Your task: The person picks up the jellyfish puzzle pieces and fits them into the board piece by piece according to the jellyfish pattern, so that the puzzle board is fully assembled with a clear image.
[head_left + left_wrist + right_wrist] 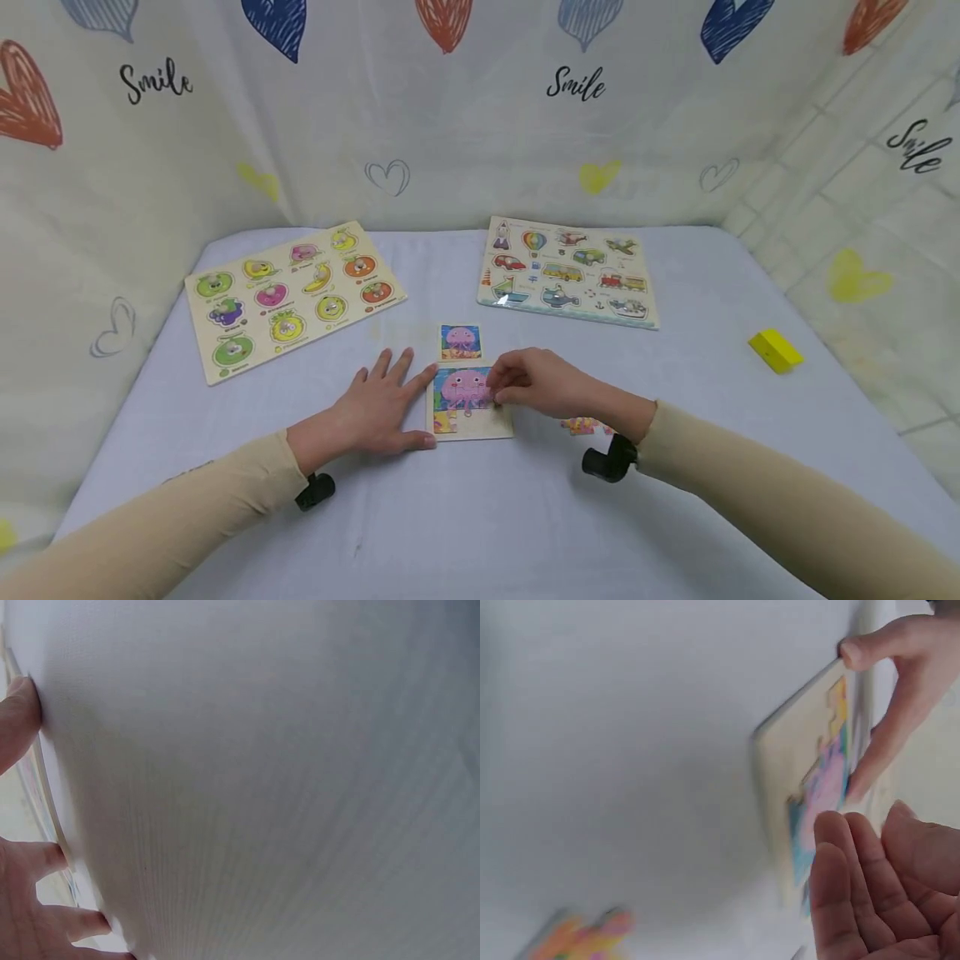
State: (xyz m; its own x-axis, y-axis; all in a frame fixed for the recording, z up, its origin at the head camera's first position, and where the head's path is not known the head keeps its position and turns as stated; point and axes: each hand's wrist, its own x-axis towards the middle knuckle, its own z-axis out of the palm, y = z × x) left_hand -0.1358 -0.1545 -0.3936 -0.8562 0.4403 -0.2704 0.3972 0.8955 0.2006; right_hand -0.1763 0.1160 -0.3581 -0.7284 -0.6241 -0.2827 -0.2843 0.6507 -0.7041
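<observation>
A wooden jigsaw board lies flat at the centre of the table, partly filled with a pink octopus picture. Its lower right part shows bare wood. The left hand is spread flat on the cloth, thumb and index fingertip at the board's left edge. Over the board's right edge hovers the right hand, fingers loosely bent; in the right wrist view no piece shows between thumb and fingers. A small octopus picture card sits just above the board. Loose orange and pink jigsaw pieces lie beneath the right wrist.
At the back left lies a fruit peg puzzle, tilted. A vehicle puzzle board lies at the back right. A yellow block is near the right side. A printed curtain hangs behind the white-covered table.
</observation>
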